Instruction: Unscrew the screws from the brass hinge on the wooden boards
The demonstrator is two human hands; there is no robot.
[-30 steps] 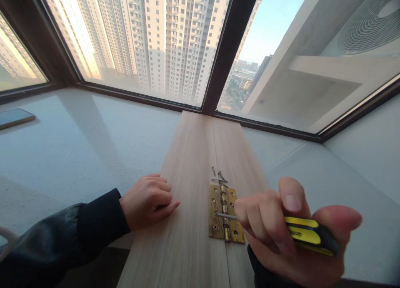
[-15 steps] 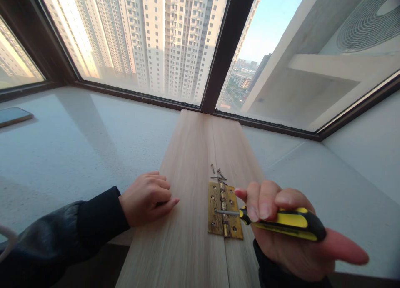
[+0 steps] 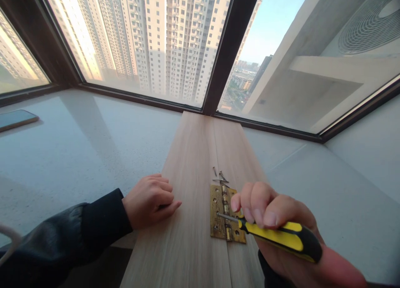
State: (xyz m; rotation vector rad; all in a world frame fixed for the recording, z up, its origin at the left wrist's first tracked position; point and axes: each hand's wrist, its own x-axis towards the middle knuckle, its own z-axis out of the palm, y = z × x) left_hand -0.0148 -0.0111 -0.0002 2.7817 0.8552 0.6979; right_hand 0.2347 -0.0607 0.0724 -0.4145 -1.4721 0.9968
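My right hand (image 3: 284,211) grips a yellow-and-black screwdriver (image 3: 283,237) by its handle. The shaft slants across the brass hinge (image 3: 215,232), and its tip is at a hole in the left leaf; any screw head there is too small to make out. The hinge lies open and flat over the seam between two pale wooden boards (image 3: 190,163). Several loose screws (image 3: 222,176) lie just beyond the hinge's far edge. To the left, my left hand (image 3: 151,202) rests on the board's edge, fingers curled in and thumb pointing at the hinge, holding nothing visible.
A phone (image 3: 18,119) lies on the white sill (image 3: 131,142) at far left. Dark-framed windows (image 3: 209,100) close off the back, where the boards end. A pale cord (image 3: 11,242) shows at the lower left edge.
The screwdriver handle has tilted, its butt end now lower in view, and my right fingers have rolled on it. The tip stays on the left leaf. My left hand keeps its place.
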